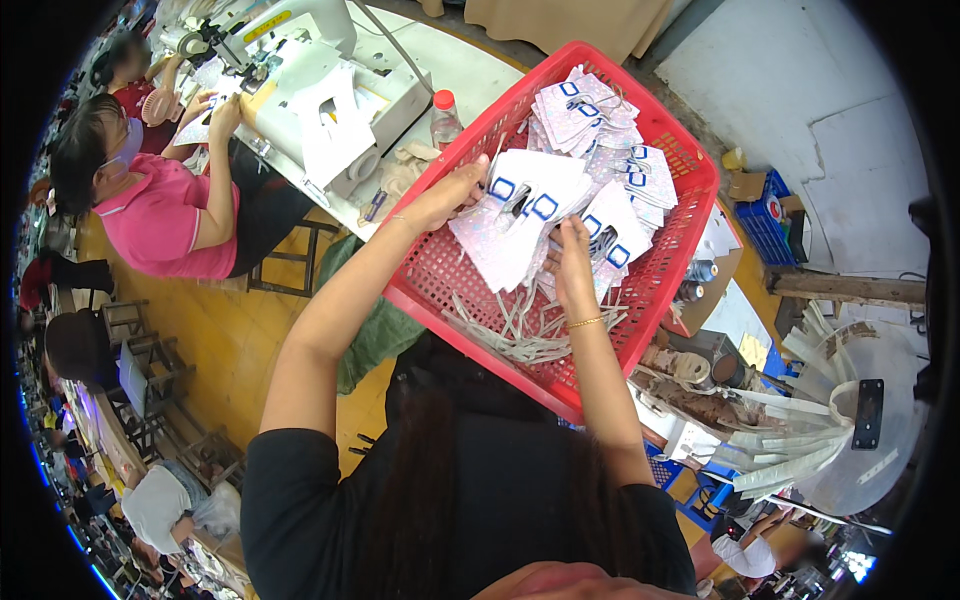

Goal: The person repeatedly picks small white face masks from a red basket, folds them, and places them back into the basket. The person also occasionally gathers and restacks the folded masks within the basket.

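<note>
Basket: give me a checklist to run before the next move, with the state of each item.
1. Left hand at the held stack: ok, at its left edge.
2. Right hand grip: cannot tell; it's at the stack's right side.
3. Held stack over the basket: ok.
4. Strips tidy: not ok, loosely tangled.
5. Piece count in the held stack: cannot tell, layers overlap.
6. Bottle capped: ok.
</note>
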Motion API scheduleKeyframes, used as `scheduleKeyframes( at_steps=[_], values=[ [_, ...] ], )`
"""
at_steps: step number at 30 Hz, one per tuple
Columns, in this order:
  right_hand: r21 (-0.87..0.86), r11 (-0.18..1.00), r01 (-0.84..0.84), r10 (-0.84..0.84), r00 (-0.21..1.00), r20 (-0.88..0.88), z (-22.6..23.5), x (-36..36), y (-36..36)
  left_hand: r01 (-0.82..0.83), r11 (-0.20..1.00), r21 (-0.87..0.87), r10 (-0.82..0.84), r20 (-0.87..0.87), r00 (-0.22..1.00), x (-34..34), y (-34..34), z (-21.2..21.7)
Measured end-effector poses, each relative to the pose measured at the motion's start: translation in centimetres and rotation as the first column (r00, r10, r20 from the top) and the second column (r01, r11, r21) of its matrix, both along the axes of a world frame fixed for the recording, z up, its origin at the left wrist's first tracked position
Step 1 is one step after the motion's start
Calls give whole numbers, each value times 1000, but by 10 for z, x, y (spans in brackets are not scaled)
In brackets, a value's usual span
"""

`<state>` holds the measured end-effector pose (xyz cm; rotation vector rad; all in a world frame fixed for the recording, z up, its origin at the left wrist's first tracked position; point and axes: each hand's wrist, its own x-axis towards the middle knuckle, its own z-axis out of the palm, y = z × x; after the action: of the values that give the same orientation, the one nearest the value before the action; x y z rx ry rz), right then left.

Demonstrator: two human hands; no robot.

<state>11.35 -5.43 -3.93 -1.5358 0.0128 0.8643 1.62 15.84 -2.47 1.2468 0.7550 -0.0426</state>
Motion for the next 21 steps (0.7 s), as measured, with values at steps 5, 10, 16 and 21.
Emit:
scheduleKeyframes(
  at_steps=[5,10,16,21],
  values=[
    [69,998,-12,7,998,64,17,8,0,-226,938,-262,223,-41,974,3,-2,7],
    [-43,999,-19,27,983,184,7,14,1,-353,736,-577,443,17,896,7,-17,13],
    [-53,996,-66,76,972,222,-7,26,-5,-357,555,-752,524,-18,852,-1,-15,-13],
    [-159,973,-167,219,885,412,-15,20,-17,-56,746,-664,28,-52,998,-3,-3,-52]
  ],
)
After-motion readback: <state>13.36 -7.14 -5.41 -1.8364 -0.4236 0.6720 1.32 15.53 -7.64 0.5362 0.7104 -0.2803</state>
